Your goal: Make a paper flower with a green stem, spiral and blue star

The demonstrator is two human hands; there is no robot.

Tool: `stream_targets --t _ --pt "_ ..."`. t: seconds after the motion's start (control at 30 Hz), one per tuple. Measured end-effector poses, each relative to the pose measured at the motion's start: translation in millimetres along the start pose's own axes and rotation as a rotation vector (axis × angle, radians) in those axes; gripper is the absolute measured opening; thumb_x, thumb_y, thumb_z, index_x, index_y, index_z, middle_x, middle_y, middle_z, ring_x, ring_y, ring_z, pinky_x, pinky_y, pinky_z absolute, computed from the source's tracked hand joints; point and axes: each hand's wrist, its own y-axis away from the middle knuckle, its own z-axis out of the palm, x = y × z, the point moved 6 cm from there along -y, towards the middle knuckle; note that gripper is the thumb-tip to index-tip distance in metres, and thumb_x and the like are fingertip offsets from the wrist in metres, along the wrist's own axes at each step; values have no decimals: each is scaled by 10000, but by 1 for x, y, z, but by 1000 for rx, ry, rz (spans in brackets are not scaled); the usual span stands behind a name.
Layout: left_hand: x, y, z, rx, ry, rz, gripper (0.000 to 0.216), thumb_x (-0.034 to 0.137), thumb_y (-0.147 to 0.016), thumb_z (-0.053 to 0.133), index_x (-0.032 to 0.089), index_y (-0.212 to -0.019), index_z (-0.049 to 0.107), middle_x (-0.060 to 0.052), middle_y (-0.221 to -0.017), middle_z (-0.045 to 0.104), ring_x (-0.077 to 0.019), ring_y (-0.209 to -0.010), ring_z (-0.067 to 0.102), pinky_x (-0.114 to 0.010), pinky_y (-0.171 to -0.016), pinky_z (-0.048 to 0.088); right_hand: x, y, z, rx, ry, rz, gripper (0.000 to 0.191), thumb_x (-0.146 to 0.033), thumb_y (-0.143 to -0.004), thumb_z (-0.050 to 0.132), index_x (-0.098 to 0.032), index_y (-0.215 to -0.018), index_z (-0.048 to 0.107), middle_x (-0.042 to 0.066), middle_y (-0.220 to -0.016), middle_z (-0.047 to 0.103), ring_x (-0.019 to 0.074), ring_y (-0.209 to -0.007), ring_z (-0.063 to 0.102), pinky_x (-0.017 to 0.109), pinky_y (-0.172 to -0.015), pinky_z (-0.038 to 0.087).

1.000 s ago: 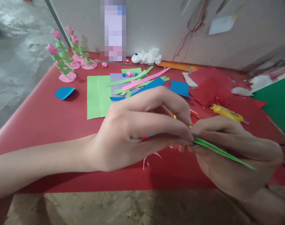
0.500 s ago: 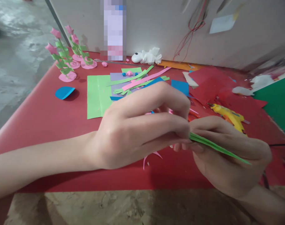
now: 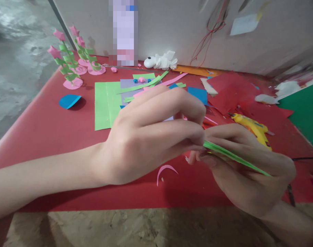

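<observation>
Both hands meet above the front of the red table (image 3: pixel 94 195). A folded green paper strip (image 3: pixel 233 157) slants down to the right between them. My left hand (image 3: pixel 148 140) pinches its left end between thumb and fingers. My right hand (image 3: pixel 251 171) is closed around the strip's lower side, its fingertips touching those of the left. The paper's gripped end is hidden by the fingers. Under the hands lies a thin curved pink paper scrap (image 3: pixel 166 167). Behind the left hand are a green paper sheet (image 3: pixel 102 106) and green and pink paper strips (image 3: pixel 171 80).
Pink star-topped paper flowers (image 3: pixel 68 65) stand at the back left, near a blue paper disc (image 3: pixel 70 101). A yellow glue gun (image 3: pixel 251 128) lies right of the hands, by red paper (image 3: pixel 231 91) and a green board (image 3: pixel 303 106). A white figure (image 3: pixel 160 61) leans at the wall.
Both hands have shifted slightly left and up with the green strip. More of the curved pink scrap shows below them.
</observation>
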Motion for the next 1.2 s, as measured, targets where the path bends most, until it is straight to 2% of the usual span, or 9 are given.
stream_targets --t 0.17,0.3,0.4,0.63,0.73,0.87,1.03,1.1,1.2 --pt "1 0 6 -13 -108 -78 281 79 -832 512 202 -581 535 29 -768 674 -103 -698 619 -258 -688 505 4 0 3 10 -59 52 458 6 -759 571 -293 -1102 623 -40 -970 597 80 -859 610 229 -676 558" --pt "6 3 6 22 -160 -39 208 86 -839 512 204 -674 556 59 -768 673 -79 -710 609 -251 -818 487 6 2 4 20 -100 72 441 7 -767 555 -286 -1089 631 -33 -968 602 95 -852 616 258 -672 563" --pt "7 5 5 -2 -159 -45 167 103 -843 516 218 -740 578 74 -777 668 -69 -735 611 -258 -888 472 5 3 3 6 -47 42 472 11 -761 555 -279 -1128 614 -14 -982 599 109 -867 612 279 -688 563" --pt "4 5 5 -57 -177 -78 218 153 -849 538 211 -646 593 63 -801 632 -106 -815 589 -306 -832 465 -1 1 -2 12 62 -49 494 -17 -761 587 -309 -1160 590 -26 -946 593 60 -824 598 210 -668 543" --pt "0 6 5 -53 -111 -122 208 184 -814 608 211 -608 599 46 -764 643 -133 -817 592 -293 -764 477 -1 -1 -2 24 149 -61 393 -73 -764 617 -304 -1082 627 -41 -894 614 38 -755 593 158 -640 531" --pt "-5 7 6 -60 -21 -148 99 184 -758 684 224 -672 655 29 -777 665 -144 -806 610 -288 -766 494 -2 -5 -2 39 234 -104 236 -108 -769 626 -258 -950 647 -37 -840 630 33 -722 586 127 -627 519" --pt "-13 6 9 -58 62 -212 85 192 -684 752 183 -705 670 25 -783 699 -125 -743 635 -262 -725 523 -4 -7 -1 4 238 -138 199 -82 -773 613 -216 -918 639 -20 -860 621 18 -756 580 103 -667 509" --pt "-14 6 12 -76 100 -211 116 222 -696 748 159 -769 685 15 -776 725 -124 -726 662 -280 -766 544 -6 -8 -2 0 219 -146 231 -73 -768 611 -219 -943 649 -20 -847 617 17 -757 583 93 -678 508" --pt "-9 8 13 -91 115 -146 32 225 -770 679 197 -760 690 48 -691 734 -120 -657 693 -345 -919 538 -3 -8 -4 -18 131 -119 358 -69 -766 609 -269 -1061 646 -26 -860 615 21 -749 592 103 -656 516"
